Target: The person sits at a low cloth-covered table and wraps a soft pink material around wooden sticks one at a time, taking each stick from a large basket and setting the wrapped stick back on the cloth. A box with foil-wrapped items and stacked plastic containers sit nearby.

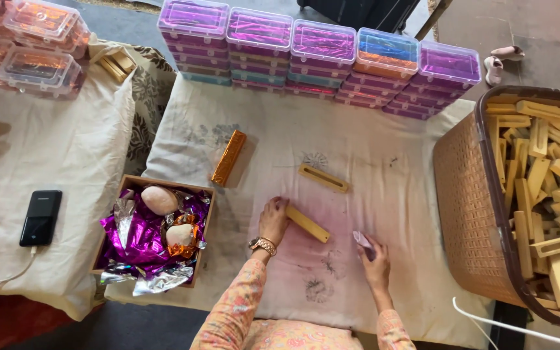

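Pale wood, cut into a long flat slotted block [308, 223], lay on the stained white cloth [384, 162] directly before the person, and the left hand [273, 220] pressed its fingertips onto the block's near end, pinning it flat rather than closing around it. The right hand [374, 258] was pinched shut on a small pale pink piece [361, 239] (too small to identify), held just beside the block's other end, apparently ready to be applied to it. A second slotted wooden block [323, 178] lay apart, further up the cloth, and an orange foil-wrapped bar [228, 157] rested beyond it to the left. At the person's left stood a shallow brown cardboard box [139, 183] filled with crumpled purple and silver foil [144, 236] and two rounded pink stones [159, 199], placed within easy reach of the left arm. At the right, a tan woven plastic basket [468, 207] held a heap of identical wooden blocks [552, 188], likewise within arm's reach. Stacked clear-lidded purple plastic cases [319, 55] lined the far edge, and a black phone [41, 217] lay on the neighbouring cloth.
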